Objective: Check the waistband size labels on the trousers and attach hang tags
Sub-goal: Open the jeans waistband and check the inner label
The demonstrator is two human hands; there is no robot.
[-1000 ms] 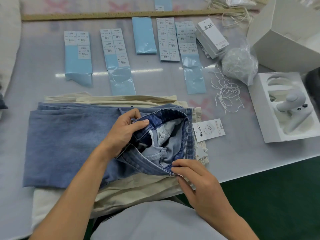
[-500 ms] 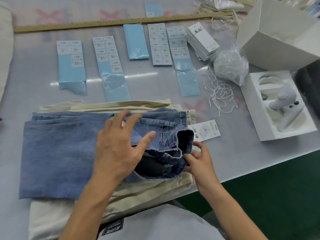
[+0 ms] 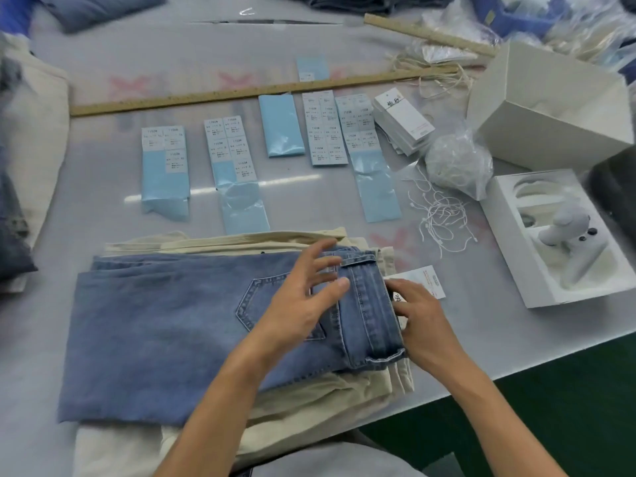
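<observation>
Left hand (image 3: 303, 304) spread flat on folded jeans (image 3: 172, 321) near waistband; right hand (image 3: 418, 321), fingers extended, at waistband edge over hang tag (image 3: 425, 280)

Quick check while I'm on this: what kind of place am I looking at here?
Most likely a garment finishing or packing station. Folded blue jeans lie on a cream trousers pile, with sheets of size stickers, a hang tag stack and loose tag strings on the table.

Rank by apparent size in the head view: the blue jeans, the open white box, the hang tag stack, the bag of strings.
1. blue jeans
2. open white box
3. and 4. unsure: hang tag stack and bag of strings look alike.
</observation>
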